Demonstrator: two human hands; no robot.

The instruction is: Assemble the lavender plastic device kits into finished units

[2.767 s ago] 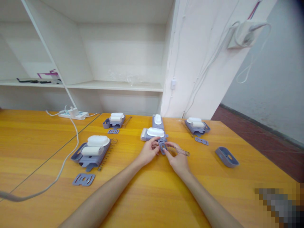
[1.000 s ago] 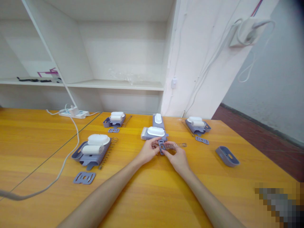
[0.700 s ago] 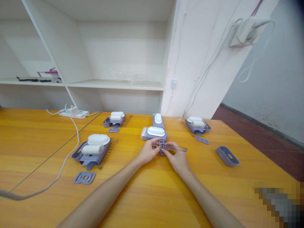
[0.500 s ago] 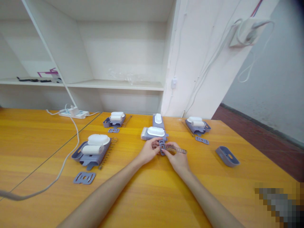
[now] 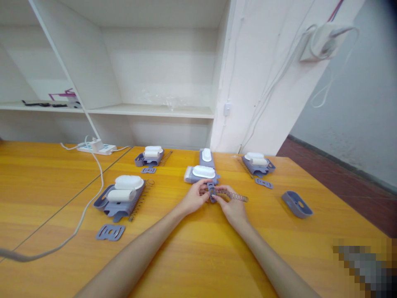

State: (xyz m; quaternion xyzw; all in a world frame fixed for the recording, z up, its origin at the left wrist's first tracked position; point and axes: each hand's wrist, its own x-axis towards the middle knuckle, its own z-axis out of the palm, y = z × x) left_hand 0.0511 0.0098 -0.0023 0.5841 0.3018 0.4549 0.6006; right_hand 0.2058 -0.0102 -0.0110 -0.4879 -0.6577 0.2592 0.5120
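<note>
Above the table, my left hand (image 5: 194,200) pinches a small grey-purple slotted plate (image 5: 211,190), held upright on edge. My right hand (image 5: 234,210) is closed round a long thin coil spring (image 5: 238,197), its thumb against the lower part of the plate. The spring meets the plate at its slots, and its free end sticks out to the right past my fingers. Just beyond my hands lies a grey-purple holder with a clear end and a white bristled brush (image 5: 204,171) on top. Behind it is another holder with a white brush (image 5: 206,155).
Sets of holder, white brush, white roller, spring and slotted plate lie at left (image 5: 122,196), back left (image 5: 151,155) and right (image 5: 257,162). A grey-purple cup (image 5: 297,204) sits at far right. A power strip (image 5: 96,147) with a white cable lies back left.
The spring's free end has shifted slightly right and down. The slotted plate has tilted a little between my fingers; both hands stay nearly in place.
</note>
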